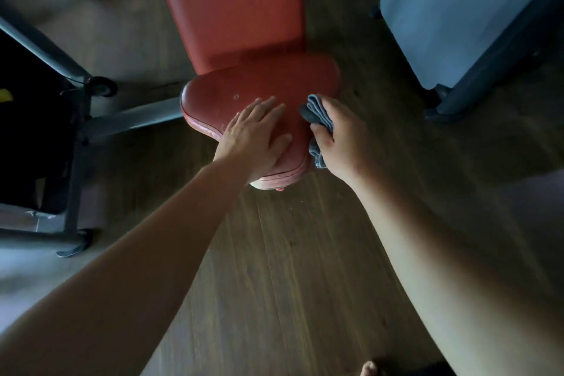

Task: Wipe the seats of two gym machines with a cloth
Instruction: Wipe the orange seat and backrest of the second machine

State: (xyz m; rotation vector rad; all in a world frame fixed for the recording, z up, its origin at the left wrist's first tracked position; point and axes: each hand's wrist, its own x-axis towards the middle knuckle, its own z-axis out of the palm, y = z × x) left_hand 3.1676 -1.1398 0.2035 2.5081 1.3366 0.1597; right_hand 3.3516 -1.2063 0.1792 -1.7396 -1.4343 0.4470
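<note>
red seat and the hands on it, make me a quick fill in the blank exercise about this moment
1. The left hand rests flat on the seat, whose padding is ____ in colour.
2. The right hand grips a grey ____ at the seat's edge.
3. The floor under the seat is made of ____ planks.
Missing words: red; cloth; wooden.

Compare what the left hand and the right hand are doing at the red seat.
The left hand lies flat, fingers straight, on the seat; the right hand curls round a bunched grey cloth. The left hand is empty and sits mid-seat; the right hand is at the seat's right edge. Both reach from bare forearms.
</note>
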